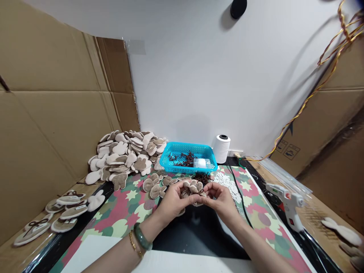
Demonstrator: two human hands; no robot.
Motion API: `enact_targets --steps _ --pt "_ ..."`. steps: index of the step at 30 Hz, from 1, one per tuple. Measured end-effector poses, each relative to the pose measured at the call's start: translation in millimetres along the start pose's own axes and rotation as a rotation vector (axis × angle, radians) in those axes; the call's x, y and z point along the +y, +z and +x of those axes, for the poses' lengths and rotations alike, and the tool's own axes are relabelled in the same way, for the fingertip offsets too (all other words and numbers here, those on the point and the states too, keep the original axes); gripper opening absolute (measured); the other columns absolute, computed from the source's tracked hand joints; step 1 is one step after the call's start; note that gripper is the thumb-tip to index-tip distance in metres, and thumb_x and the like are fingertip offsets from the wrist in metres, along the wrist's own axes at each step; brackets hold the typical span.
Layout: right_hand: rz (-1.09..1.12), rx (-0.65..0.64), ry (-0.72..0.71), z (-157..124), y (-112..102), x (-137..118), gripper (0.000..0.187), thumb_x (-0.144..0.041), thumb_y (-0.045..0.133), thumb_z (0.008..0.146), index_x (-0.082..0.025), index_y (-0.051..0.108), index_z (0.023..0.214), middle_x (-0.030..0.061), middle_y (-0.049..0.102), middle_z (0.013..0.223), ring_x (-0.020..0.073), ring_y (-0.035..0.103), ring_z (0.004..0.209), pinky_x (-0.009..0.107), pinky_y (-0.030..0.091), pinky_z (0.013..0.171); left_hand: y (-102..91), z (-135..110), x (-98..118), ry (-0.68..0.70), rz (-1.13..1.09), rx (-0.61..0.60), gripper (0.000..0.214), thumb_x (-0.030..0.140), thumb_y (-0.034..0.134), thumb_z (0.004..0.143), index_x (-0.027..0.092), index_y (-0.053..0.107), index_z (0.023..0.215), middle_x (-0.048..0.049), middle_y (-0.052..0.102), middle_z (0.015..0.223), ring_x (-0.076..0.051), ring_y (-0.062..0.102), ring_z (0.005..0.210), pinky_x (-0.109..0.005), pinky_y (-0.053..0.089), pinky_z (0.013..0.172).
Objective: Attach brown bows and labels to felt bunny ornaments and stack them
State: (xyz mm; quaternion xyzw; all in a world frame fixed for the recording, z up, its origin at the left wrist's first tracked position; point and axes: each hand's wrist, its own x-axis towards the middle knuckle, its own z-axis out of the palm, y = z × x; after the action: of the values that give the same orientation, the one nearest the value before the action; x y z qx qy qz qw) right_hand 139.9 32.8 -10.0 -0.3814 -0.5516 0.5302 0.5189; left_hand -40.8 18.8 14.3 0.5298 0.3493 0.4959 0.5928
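Between my left hand [179, 199] and my right hand [218, 197] is a small padded fabric piece [193, 186] in brown and beige, with rounded lobes and a dark brown bow. My left fingers and thumb are closed around its left side. At the bow, the fingertips of my right hand pinch its right side. Just left of my hands lie several round brown fabric pieces [155, 187]. Behind them, dark brown bows [202, 177] are heaped, and small white tags [227, 184] are spread to the right. My fingers partly hide the held piece.
A blue basket [164, 162] stands at the back beside a white thread spool [222, 148]. Padded shapes [127, 153] are piled at back left; finished-looking ones [72, 210] lie nearer. A glue gun [288, 206] rests at right, near a black cable [241, 201].
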Motion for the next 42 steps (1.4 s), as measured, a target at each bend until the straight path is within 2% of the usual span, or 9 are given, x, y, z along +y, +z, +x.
enact_targets --steps 2,5,14,18,23,32,35,38,42 --pt "-0.048 0.019 -0.038 -1 2 1 0.041 -0.04 0.097 0.059 -0.017 0.066 0.076 -0.0035 0.06 0.062 0.0106 0.051 0.056 0.023 0.038 0.053 0.3 0 -2 0.016 0.015 0.025 0.037 0.035 0.093 0.065 0.015 0.074 0.09 -0.0055 0.073 0.091 -0.02 0.066 0.087 -0.03 0.053 0.081" --pt "-0.075 0.025 -0.051 -2 3 4 0.04 -0.04 0.095 0.062 -0.017 0.066 0.079 -0.0028 0.062 0.064 0.0112 0.052 0.058 0.024 0.037 0.054 -1.3 0 -6 0.001 -0.007 0.047 0.032 0.034 0.091 0.067 0.015 0.073 0.086 -0.0054 0.074 0.088 -0.02 0.067 0.083 -0.03 0.054 0.079" --pt "-0.03 -0.019 -0.112 -8 9 1 0.045 -0.032 0.092 0.069 -0.022 0.058 0.098 -0.0036 0.068 0.071 0.0144 0.061 0.065 0.026 0.045 0.063 -0.6 -1 -11 0.062 -0.112 0.146 0.032 0.03 0.095 0.061 0.015 0.074 0.081 -0.0064 0.076 0.094 -0.022 0.069 0.091 -0.031 0.056 0.083" --pt "-0.035 -0.004 -0.119 -9 10 -1 0.042 -0.034 0.089 0.071 -0.022 0.059 0.097 -0.0021 0.068 0.073 0.016 0.062 0.068 0.028 0.047 0.065 -2.8 -2 -8 -0.014 -0.195 0.125 0.038 0.031 0.096 0.061 0.015 0.075 0.088 -0.0062 0.077 0.095 -0.02 0.071 0.088 -0.028 0.056 0.078" --pt "-0.019 0.006 -0.114 -9 11 -2 0.043 -0.034 0.091 0.069 -0.021 0.059 0.094 -0.0023 0.068 0.072 0.0153 0.061 0.066 0.027 0.044 0.063 -6.7 -3 -5 -0.122 -0.296 0.091 0.056 0.037 0.096 0.063 0.016 0.075 0.111 -0.0073 0.077 0.102 -0.02 0.072 0.089 -0.029 0.057 0.077" --pt "-0.034 -0.112 -0.08 -8 8 -2 0.045 -0.04 0.089 0.072 -0.021 0.063 0.103 -0.0002 0.069 0.079 0.0165 0.062 0.073 0.028 0.045 0.067 -6.9 1 3 -0.039 -0.302 0.243 0.052 0.025 0.1 0.052 0.014 0.075 0.096 -0.0049 0.078 0.097 -0.02 0.074 0.089 -0.029 0.059 0.08" --pt "-0.198 -0.118 -0.044 -6 4 1 0.034 -0.047 0.079 0.08 -0.019 0.066 0.095 0.0014 0.067 0.078 0.0176 0.06 0.071 0.029 0.044 0.066 -15.6 5 12 0.022 -0.306 0.292 0.046 0.022 0.099 0.052 0.014 0.073 0.088 -0.0035 0.078 0.092 -0.018 0.074 0.087 -0.028 0.059 0.08" --pt "-0.551 -0.14 -0.018 -1 8 4 0.03 -0.048 0.072 0.086 -0.018 0.069 0.082 0.003 0.066 0.075 0.0181 0.057 0.067 0.029 0.039 0.062 -30.5 10 19 0.073 -0.337 0.361 0.041 0.02 0.099 0.051 0.015 0.07 0.081 -0.0029 0.078 0.092 -0.017 0.074 0.088 -0.026 0.058 0.082" --pt "-0.949 -0.168 -0.033 6 28 6 0.036 -0.053 0.08 0.077 -0.019 0.069 0.071 0.0047 0.068 0.079 0.0229 0.06 0.078 0.03 0.036 0.067 -48.6 17 19 0.075 -0.359 0.409 0.041 0.022 0.098 0.051 0.016 0.069 0.08 -0.0029 0.078 0.092 -0.017 0.074 0.085 -0.027 0.059 0.079"
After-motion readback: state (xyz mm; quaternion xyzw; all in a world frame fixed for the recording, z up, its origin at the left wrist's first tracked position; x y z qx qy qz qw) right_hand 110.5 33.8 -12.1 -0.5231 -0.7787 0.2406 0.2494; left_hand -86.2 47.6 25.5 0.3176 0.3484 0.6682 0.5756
